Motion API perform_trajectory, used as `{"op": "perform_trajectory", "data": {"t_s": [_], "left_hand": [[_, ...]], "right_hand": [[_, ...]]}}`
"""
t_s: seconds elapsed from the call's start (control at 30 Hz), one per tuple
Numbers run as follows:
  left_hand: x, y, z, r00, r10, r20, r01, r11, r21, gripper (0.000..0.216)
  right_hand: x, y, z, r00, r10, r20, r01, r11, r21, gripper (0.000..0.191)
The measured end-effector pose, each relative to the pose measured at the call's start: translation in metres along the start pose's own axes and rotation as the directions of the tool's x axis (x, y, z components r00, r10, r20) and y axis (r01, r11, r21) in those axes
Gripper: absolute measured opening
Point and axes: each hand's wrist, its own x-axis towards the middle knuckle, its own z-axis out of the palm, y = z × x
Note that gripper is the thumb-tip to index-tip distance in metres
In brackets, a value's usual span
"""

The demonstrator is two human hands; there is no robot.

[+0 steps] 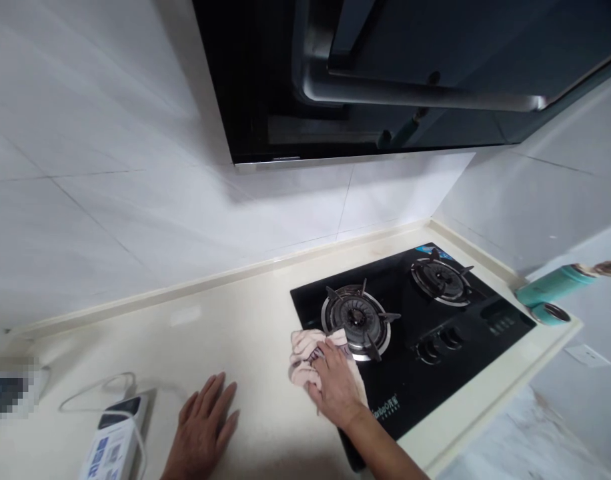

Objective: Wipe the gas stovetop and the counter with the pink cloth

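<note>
A pale pink cloth (301, 363) lies bunched over the left edge of the black gas stove (400, 380), close to the near burner (356, 317). My right hand (335, 380) presses down on this cloth with its fingers bent over it, and part of the fabric shows under the palm. Flat on the cream countertop (250, 360), left of the stove, rests my left hand (203, 420) with its fingers spread and nothing in it. The second burner (440, 280) sits farther back to the right; the control knobs (439, 345) are at the stove's front.
Above the stove hangs a dark range hood (385, 127). A white box-like device (110, 443) with a cable (93, 400) lies left of my left hand. Teal containers (553, 288) stand at the counter's right end, near a wall socket (588, 355).
</note>
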Motion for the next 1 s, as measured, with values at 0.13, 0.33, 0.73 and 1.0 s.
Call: {"op": "perform_trajectory", "data": {"t_s": [0.13, 0.33, 0.73, 1.0], "left_hand": [[0.0, 0.0, 0.0, 1.0, -0.011, 0.008, 0.011, 1.0, -0.007, 0.047], [0.001, 0.0, -0.001, 1.0, -0.01, 0.0, 0.01, 1.0, -0.014, 0.046], [0.001, 0.006, -0.005, 1.0, 0.001, 0.012, -0.002, 0.998, 0.055, 0.047], [0.003, 0.009, -0.009, 0.999, 0.013, 0.033, -0.015, 0.997, 0.071, 0.047]], "right_hand": [[0.017, -0.002, 0.004, 1.0, -0.004, 0.001, 0.004, 1.0, 0.008, 0.037], [-0.02, 0.009, -0.002, 0.999, -0.05, -0.011, 0.05, 0.999, -0.013, 0.03], [-0.105, 0.069, 0.004, 0.994, -0.107, -0.021, 0.101, 0.977, -0.188, 0.035], [-0.046, 0.005, 0.023, 0.985, -0.095, 0.142, 0.104, 0.993, -0.059, 0.032]]}}
